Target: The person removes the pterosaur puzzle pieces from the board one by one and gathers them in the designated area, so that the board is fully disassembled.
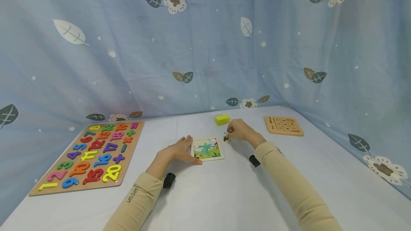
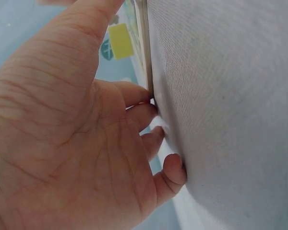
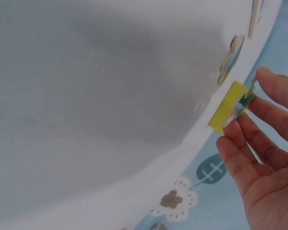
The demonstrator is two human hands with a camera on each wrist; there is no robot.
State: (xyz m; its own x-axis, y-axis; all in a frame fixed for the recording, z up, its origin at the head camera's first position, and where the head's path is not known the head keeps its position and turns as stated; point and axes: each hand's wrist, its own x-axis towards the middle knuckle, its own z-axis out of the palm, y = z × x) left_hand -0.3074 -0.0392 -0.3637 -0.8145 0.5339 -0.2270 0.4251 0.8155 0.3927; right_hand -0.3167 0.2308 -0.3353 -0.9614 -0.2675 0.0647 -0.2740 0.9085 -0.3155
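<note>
A small wooden-framed jigsaw puzzle (image 1: pixel 207 149) with a green dinosaur picture lies flat in the middle of the table. My left hand (image 1: pixel 179 150) rests around its near left corner, thumb along the front edge and fingers by the left side, their tips down on the cloth. Just right of the puzzle, my right hand (image 1: pixel 240 130) pinches a thin jigsaw piece (image 3: pixel 245 100) between thumb and fingertips, tilted on edge. Another jigsaw piece (image 3: pixel 232 58) lies on the cloth beneath that hand, between it and the puzzle frame.
Behind the puzzle sits a yellow block (image 1: pixel 222 119). A wooden board of coloured numbers (image 1: pixel 128 156) fills the left side, and a small wooden number tray (image 1: pixel 276 130) lies at the right rear. A blue patterned curtain (image 1: pixel 205 45) hangs along the table's back and right.
</note>
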